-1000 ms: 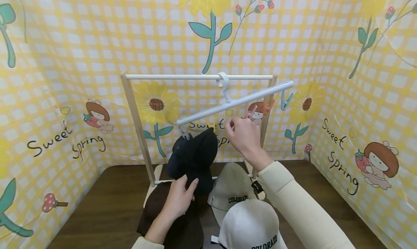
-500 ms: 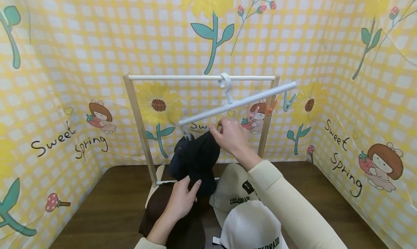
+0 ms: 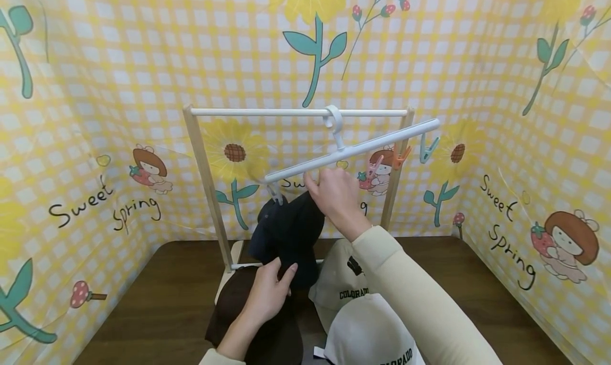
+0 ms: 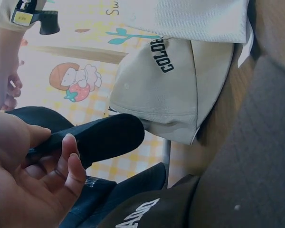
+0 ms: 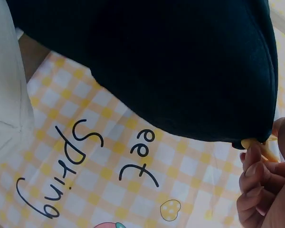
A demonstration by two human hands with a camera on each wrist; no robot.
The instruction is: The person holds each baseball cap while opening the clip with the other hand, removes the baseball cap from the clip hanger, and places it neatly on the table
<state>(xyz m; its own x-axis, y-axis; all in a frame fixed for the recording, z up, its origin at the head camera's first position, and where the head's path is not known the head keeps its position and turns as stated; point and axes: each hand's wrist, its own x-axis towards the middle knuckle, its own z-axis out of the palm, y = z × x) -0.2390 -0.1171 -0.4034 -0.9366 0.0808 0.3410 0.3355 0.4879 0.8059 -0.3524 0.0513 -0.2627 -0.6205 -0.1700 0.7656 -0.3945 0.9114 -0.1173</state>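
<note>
A white clip hanger (image 3: 353, 149) hangs tilted, its left end low. Below it is a black cap (image 3: 300, 222), whose brim my left hand (image 3: 269, 293) pinches between thumb and fingers. At the cap's upper edge, my right hand (image 3: 338, 198) pinches a small yellow clip (image 5: 266, 151), which touches the cap's fabric in the right wrist view. Behind the black cap, a dark navy cap (image 3: 260, 240) hangs from a pale clip (image 3: 275, 192) at the hanger's left end. My right fingers hide the yellow clip in the head view.
Pink (image 3: 375, 166), orange (image 3: 402, 156) and teal (image 3: 428, 148) clips dangle on the hanger's right side. Its hook sits on the rack's white rail (image 3: 267, 112). On the table (image 3: 157, 285) lie a dark brown cap (image 3: 234, 296), a beige cap (image 3: 334, 280) and a white cap (image 3: 365, 328).
My right hand has moved left from beside the pink clip to the yellow clip at the black cap's edge. My left hand keeps its hold on the brim.
</note>
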